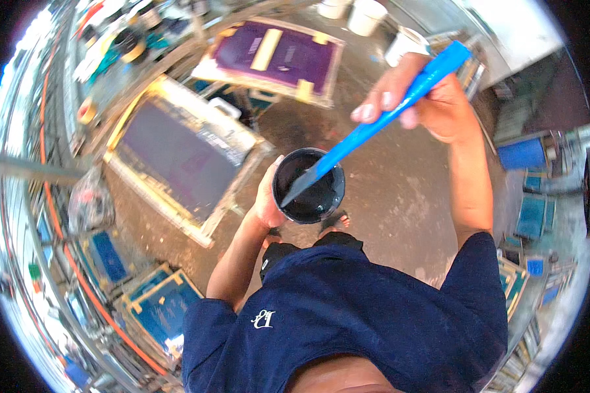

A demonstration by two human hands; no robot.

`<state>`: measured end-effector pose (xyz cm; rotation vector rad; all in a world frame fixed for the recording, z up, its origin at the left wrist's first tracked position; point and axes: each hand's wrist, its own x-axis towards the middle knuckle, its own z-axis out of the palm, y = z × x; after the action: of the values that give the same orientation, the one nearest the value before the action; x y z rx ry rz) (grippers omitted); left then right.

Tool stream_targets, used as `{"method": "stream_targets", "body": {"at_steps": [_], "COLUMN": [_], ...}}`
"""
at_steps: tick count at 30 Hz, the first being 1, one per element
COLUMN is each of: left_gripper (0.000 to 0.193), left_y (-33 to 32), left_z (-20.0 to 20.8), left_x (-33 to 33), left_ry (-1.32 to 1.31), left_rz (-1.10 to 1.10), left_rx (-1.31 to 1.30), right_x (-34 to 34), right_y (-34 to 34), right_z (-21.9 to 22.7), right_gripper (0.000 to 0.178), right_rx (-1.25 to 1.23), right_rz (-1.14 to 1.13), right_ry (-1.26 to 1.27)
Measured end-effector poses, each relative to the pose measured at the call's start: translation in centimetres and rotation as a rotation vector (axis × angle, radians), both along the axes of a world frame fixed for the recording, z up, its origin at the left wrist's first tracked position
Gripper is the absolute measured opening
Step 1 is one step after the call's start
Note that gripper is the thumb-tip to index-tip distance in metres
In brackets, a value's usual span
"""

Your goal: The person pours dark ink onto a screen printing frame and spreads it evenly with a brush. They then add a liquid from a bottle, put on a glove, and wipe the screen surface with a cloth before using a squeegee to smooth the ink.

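Head view: so the right hand [444,112] is gripping a long blue tool [373,133] up near its thick end, with a bit of that end sticking out past the fingers. Tool's long axis runs on a slant, from upper right down to lower left, and the greyish tip sits inside the mouth of a dark round cup [341,191]. Can't really tell if the tip touches the bottom or wall, it's just too dark in there. From the right hand the cup is down and to the left, well apart. The left hand [266,202] is way nearer, basically wrapped around the cup's left side, holding it up in front of the body with the mouth facing the camera. Pose-wise, the right arm is raised out to the side, forearm going up and the hand turned in toward the cup; left forearm slants up from lower left. Past that, a big framed grey panel [177,156] lies off to the left, a framed purple panel [295,56] further up, and brown floor [387,216] below.
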<state>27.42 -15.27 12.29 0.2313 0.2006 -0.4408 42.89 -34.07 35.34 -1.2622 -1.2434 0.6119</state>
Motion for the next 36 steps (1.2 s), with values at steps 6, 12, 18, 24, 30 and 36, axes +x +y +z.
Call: {"method": "stream_targets", "body": {"at_steps": [6, 12, 18, 24, 30, 36], "left_gripper": [0.064, 0.061, 0.068, 0.080, 0.084, 0.066], "left_y": [-14.6, -25.8, -33.9, -37.0, -34.9, -27.7], "left_z": [-1.2, 0.0, -1.6, -2.0, -5.6, -4.1], "left_x": [7.3, 14.3, 22.1, 30.0, 41.3, 53.6], "left_ry": [-0.091, -0.147, -0.047, -0.097, -0.078, -0.186], "left_rz": [-0.220, -0.038, 0.067, -0.046, 0.089, 0.263], "left_rx": [-0.114, 0.086, 0.243, 0.106, -0.043, -0.223], "right_x": [4.2, 5.5, 6.3, 15.9, 29.1, 45.2], "right_y": [-14.5, -29.7, -35.4, -37.1, -34.7, -28.3], "right_z": [-0.7, -3.0, -6.7, -8.0, -11.1, -12.0], "right_gripper": [0.021, 0.023, 0.021, 0.021, 0.022, 0.045], "right_rx": [-0.167, -0.207, -0.077, 0.053, -0.052, -0.011], "right_rz": [-0.254, -0.974, -1.375, -1.324, -1.293, -0.740], "right_ry": [-0.141, -0.206, 0.083, 0.063, 0.113, 0.156]}}
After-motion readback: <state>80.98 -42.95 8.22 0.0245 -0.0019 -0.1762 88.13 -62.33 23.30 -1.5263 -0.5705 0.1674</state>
